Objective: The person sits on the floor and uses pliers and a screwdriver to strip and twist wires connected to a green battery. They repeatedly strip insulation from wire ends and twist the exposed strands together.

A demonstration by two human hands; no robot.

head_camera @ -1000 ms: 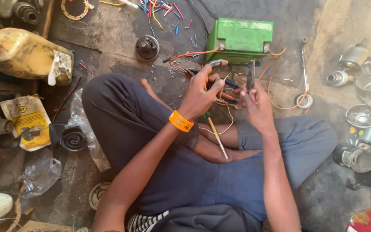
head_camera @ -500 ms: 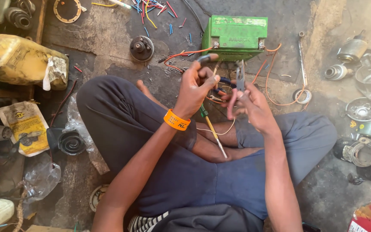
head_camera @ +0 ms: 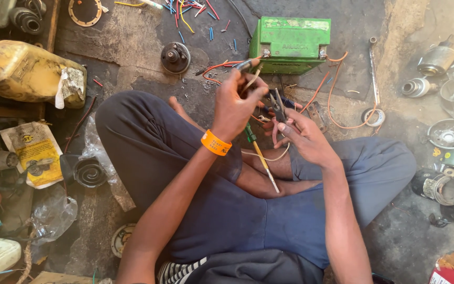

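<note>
Wire (head_camera: 252,79): pinched in the closed left hand (head_camera: 236,105), running toward the green battery (head_camera: 290,44).
Pliers (head_camera: 278,105): gripped upright by the right hand (head_camera: 303,138), just beside the wire.

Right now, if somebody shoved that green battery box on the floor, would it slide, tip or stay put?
The green battery box probably stays put or slides grudgingly: it looks squat and dense, sitting flat on rough, gritty concrete floor. Tipping seems unlikely, as it is wider than tall. The orange wires running from it would likely drag along, floppy, and could snag.
</note>
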